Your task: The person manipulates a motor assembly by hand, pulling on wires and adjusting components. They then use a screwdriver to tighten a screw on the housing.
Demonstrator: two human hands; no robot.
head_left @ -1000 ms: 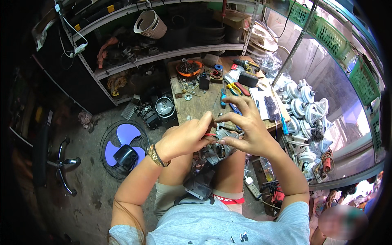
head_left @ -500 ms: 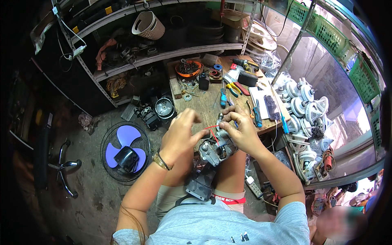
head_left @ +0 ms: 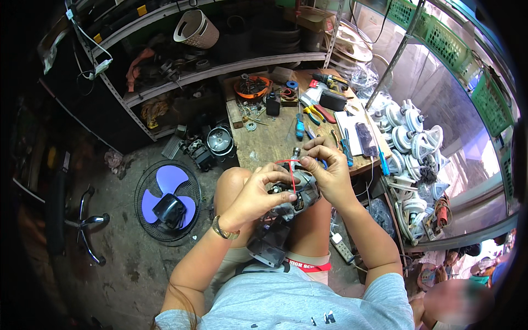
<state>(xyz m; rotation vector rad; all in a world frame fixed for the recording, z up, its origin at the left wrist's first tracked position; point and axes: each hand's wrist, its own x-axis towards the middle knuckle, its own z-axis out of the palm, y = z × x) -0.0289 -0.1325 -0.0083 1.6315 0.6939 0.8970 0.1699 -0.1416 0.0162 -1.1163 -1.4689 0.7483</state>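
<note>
Red, thin wire (head_left: 293, 179) was pinched in the right hand (head_left: 332, 174); the left hand (head_left: 256, 195), digits apart, was over the grey metal casing (head_left: 309, 185).

A purple three-bladed fan (head_left: 169, 208) rests on the grey floor (head_left: 124, 234); an orange round bowl (head_left: 255, 96) occupies the wooden surface (head_left: 264, 140).

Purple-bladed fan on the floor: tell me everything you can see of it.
The fan has three broad, rounded, plastic-looking purple blades, unblurred, within a round black wire guard. A glossy black boxy piece covers its middle. It lies flat on the stained grey floor, to the person's left; neither hand touches it.
</note>
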